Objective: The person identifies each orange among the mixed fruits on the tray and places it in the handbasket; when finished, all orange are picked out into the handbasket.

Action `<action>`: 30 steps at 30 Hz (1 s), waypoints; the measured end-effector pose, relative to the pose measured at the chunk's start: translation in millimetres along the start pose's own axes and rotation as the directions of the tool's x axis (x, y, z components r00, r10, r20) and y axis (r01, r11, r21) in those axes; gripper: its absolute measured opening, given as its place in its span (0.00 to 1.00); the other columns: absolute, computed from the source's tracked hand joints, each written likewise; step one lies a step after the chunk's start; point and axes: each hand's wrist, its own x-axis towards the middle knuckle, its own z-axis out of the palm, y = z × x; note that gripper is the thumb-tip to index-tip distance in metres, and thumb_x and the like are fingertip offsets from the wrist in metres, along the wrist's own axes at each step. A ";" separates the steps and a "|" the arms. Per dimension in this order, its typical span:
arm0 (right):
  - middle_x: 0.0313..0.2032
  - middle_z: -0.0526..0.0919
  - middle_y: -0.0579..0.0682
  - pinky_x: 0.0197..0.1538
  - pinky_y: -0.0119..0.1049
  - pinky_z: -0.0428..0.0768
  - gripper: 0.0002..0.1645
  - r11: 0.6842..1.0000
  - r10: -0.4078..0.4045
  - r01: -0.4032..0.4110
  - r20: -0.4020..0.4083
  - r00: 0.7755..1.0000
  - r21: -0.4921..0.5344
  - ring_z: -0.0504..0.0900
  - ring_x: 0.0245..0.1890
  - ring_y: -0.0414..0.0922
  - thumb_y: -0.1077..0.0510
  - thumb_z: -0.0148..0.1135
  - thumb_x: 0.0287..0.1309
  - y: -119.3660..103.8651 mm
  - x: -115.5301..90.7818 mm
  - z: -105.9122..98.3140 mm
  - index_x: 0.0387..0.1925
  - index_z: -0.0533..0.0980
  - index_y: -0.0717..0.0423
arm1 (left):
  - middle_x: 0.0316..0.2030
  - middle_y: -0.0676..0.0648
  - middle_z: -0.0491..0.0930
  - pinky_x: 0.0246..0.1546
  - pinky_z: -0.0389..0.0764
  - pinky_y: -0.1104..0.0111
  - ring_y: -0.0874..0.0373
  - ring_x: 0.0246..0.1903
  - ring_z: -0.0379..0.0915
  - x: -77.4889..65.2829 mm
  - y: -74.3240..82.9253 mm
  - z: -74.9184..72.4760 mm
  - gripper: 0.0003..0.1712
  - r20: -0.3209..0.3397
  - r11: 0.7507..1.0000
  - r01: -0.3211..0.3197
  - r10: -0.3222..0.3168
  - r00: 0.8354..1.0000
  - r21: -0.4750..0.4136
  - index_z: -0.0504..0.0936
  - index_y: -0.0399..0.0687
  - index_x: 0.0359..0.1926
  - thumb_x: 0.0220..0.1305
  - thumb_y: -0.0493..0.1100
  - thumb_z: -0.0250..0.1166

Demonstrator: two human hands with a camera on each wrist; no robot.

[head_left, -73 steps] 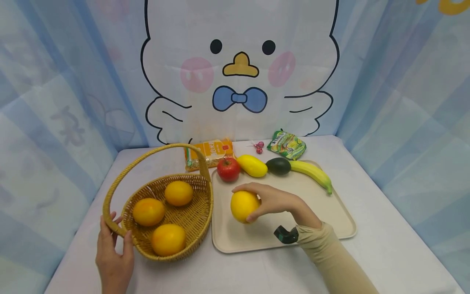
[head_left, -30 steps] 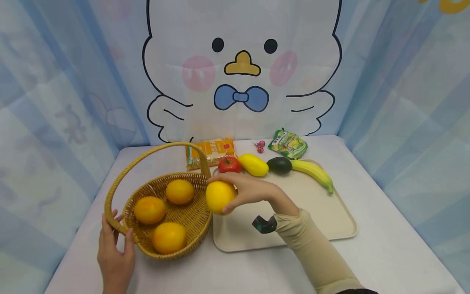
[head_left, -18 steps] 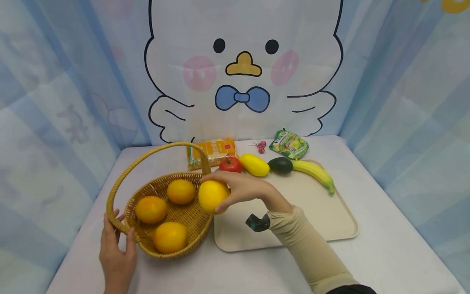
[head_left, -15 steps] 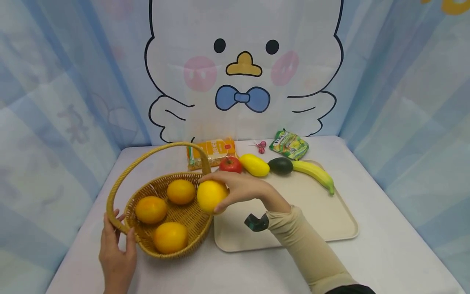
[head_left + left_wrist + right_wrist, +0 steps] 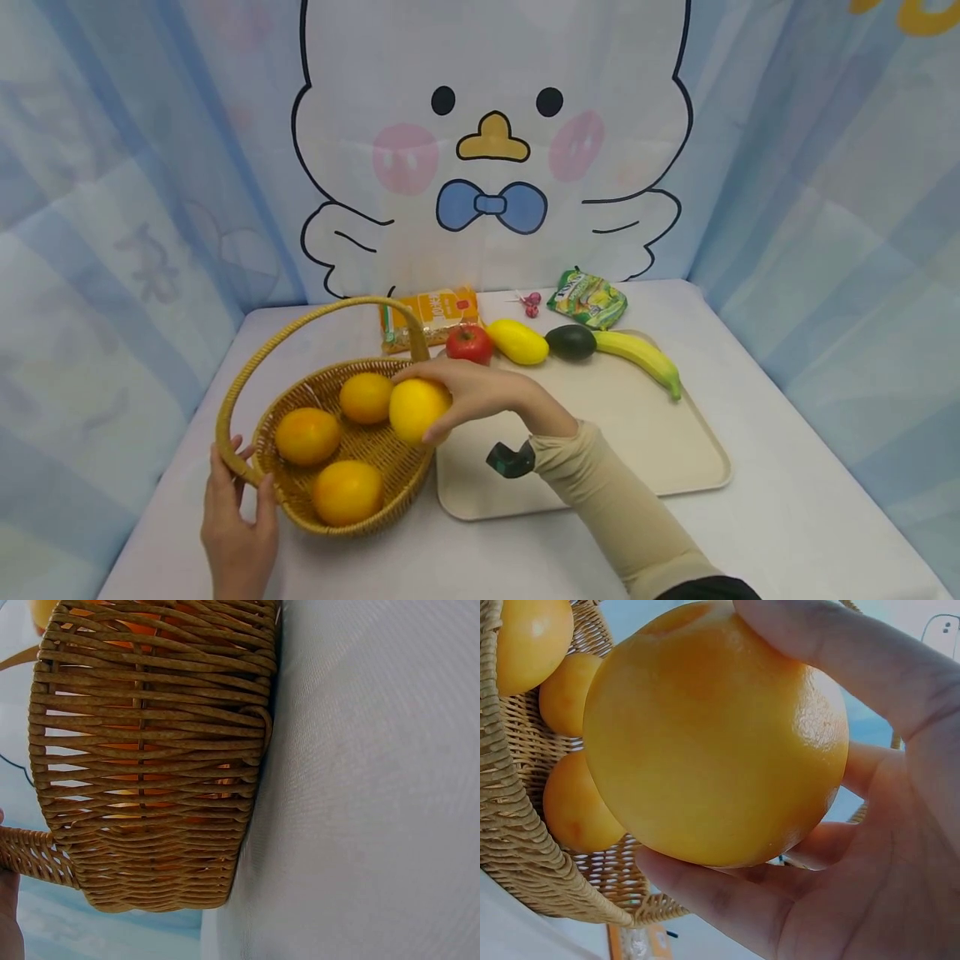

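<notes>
My right hand (image 5: 487, 392) holds a round yellow-orange fruit (image 5: 418, 412) between thumb and fingers, over the right rim of a wicker basket (image 5: 411, 493). In the right wrist view the thumb and fingers curve around opposite sides of this fruit (image 5: 712, 742). Three similar fruits lie in the basket: one at the left (image 5: 307, 436), one at the back (image 5: 366, 397), one at the front (image 5: 348, 492). My left hand (image 5: 238, 533) grips the near-left foot of the arched handle (image 5: 322, 307), its thumb in front and fingers partly hidden behind. The left wrist view shows the woven side (image 5: 150, 787) standing on the tablecloth.
Right of the basket lies a beige tray (image 5: 585, 492). Along its back edge sit a red apple (image 5: 470, 343), a yellow fruit (image 5: 517, 342), a dark green fruit (image 5: 571, 342) and a banana (image 5: 641, 358). Behind are an orange packet (image 5: 435, 315), lollipops (image 5: 532, 305) and a green packet (image 5: 588, 298).
My right hand has carried the yellow-orange fruit leftward from over the tray to over the basket's right rim. My left hand keeps its grip on the handle, and the basket stays put.
</notes>
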 end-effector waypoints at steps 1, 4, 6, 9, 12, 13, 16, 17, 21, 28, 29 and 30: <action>0.60 0.71 0.43 0.53 0.31 0.76 0.45 1.000 -0.003 0.003 0.003 1.000 -0.003 0.69 0.52 0.41 0.47 0.71 0.44 -0.5 1.2 0.2 0.65 0.64 0.39 | 0.63 0.35 0.67 0.59 0.58 0.94 0.85 0.59 0.56 0.0 0.3 -0.3 0.50 -0.001 1.000 0.001 -0.001 1.000 0.000 0.48 0.48 0.74 0.55 0.21 0.60; 0.60 0.70 0.42 0.54 0.31 0.75 0.45 1.000 -0.005 0.005 0.015 1.000 -0.008 0.69 0.53 0.41 0.47 0.71 0.44 -1.1 4.5 1.0 0.65 0.63 0.39 | 0.63 0.35 0.67 0.59 0.57 0.94 0.85 0.59 0.55 -0.2 1.5 -1.1 0.50 -0.004 1.000 0.006 -0.006 1.000 0.004 0.48 0.50 0.74 0.56 0.22 0.60; 0.61 0.70 0.42 0.54 0.30 0.75 0.45 1.000 -0.003 0.004 0.021 1.000 -0.014 0.68 0.53 0.41 0.47 0.71 0.45 -1.5 6.6 1.7 0.65 0.63 0.38 | 0.63 0.36 0.67 0.59 0.57 0.94 0.85 0.59 0.55 -0.2 1.7 -1.5 0.50 -0.004 1.000 0.007 -0.007 1.000 0.007 0.48 0.51 0.74 0.56 0.22 0.59; 0.62 0.69 0.41 0.56 0.31 0.75 0.45 1.000 -0.004 0.005 0.029 1.000 -0.021 0.68 0.54 0.41 0.47 0.71 0.45 -1.9 10.2 2.5 0.66 0.62 0.38 | 0.63 0.36 0.67 0.59 0.57 0.94 0.85 0.59 0.55 0.7 1.9 -1.9 0.50 0.001 1.000 0.011 -0.011 1.000 0.012 0.47 0.51 0.74 0.56 0.22 0.59; 0.64 0.68 0.42 0.58 0.33 0.74 0.45 1.000 -0.010 0.011 0.034 0.999 -0.022 0.68 0.56 0.41 0.47 0.71 0.46 -2.9 13.2 3.5 0.66 0.62 0.38 | 0.63 0.36 0.67 0.59 0.57 0.94 0.85 0.59 0.55 1.5 1.5 -1.9 0.50 0.004 1.000 0.008 -0.008 1.000 0.011 0.47 0.51 0.74 0.56 0.22 0.59; 0.65 0.67 0.43 0.59 0.33 0.73 0.45 1.000 -0.013 0.014 0.037 0.999 -0.020 0.68 0.57 0.41 0.47 0.71 0.46 -3.4 14.1 3.8 0.66 0.62 0.39 | 0.63 0.36 0.67 0.59 0.57 0.94 0.85 0.59 0.55 1.7 1.5 -1.9 0.50 0.006 1.000 0.008 -0.008 1.000 0.012 0.47 0.51 0.74 0.56 0.22 0.59; 0.66 0.66 0.44 0.60 0.32 0.73 0.45 1.000 -0.023 0.024 0.043 0.999 -0.012 0.67 0.58 0.41 0.48 0.71 0.47 -4.3 16.7 5.3 0.67 0.62 0.40 | 0.63 0.35 0.66 0.59 0.57 0.94 0.85 0.60 0.55 2.1 1.0 -2.2 0.49 0.009 1.000 0.004 -0.004 1.000 0.007 0.48 0.49 0.74 0.56 0.22 0.59; 0.66 0.66 0.44 0.60 0.32 0.73 0.45 1.000 -0.026 0.026 0.046 0.999 -0.008 0.67 0.58 0.41 0.48 0.71 0.47 -4.6 17.6 5.8 0.67 0.62 0.41 | 0.63 0.35 0.66 0.59 0.57 0.94 0.85 0.60 0.55 2.2 1.0 -2.3 0.49 0.011 1.000 0.005 -0.005 1.000 0.006 0.48 0.49 0.74 0.56 0.22 0.59; 0.66 0.66 0.44 0.60 0.31 0.73 0.45 1.000 -0.032 0.032 0.051 0.998 -0.001 0.68 0.59 0.41 0.49 0.72 0.46 -4.7 20.9 8.1 0.66 0.62 0.40 | 0.63 0.35 0.66 0.59 0.57 0.94 0.85 0.60 0.55 1.6 0.4 -2.1 0.49 0.015 1.000 0.002 -0.002 1.000 0.006 0.48 0.48 0.74 0.56 0.22 0.59; 0.66 0.65 0.45 0.61 0.32 0.73 0.45 1.000 -0.016 0.017 0.066 0.998 -0.002 0.67 0.59 0.42 0.48 0.72 0.47 -3.7 24.9 12.3 0.66 0.62 0.39 | 0.63 0.34 0.66 0.60 0.57 0.93 0.84 0.60 0.55 0.3 -2.2 -0.3 0.50 0.021 1.000 -0.009 0.009 1.000 0.000 0.47 0.48 0.74 0.55 0.22 0.60; 0.66 0.65 0.45 0.61 0.33 0.73 0.45 1.000 -0.016 0.016 0.068 0.998 -0.001 0.67 0.59 0.42 0.48 0.72 0.47 -3.5 25.4 12.9 0.66 0.62 0.39 | 0.63 0.34 0.66 0.60 0.57 0.93 0.84 0.60 0.55 0.2 -2.2 -0.2 0.50 0.022 1.000 -0.009 0.010 1.000 -0.001 0.47 0.48 0.74 0.55 0.22 0.60; 0.67 0.65 0.45 0.62 0.33 0.73 0.45 1.000 -0.015 0.015 0.070 0.997 0.001 0.67 0.60 0.42 0.48 0.72 0.47 -3.5 25.8 13.3 0.66 0.62 0.39 | 0.63 0.34 0.66 0.60 0.57 0.93 0.85 0.60 0.55 0.1 -2.2 -0.1 0.50 0.022 1.000 -0.010 0.010 1.000 -0.002 0.47 0.48 0.74 0.55 0.22 0.60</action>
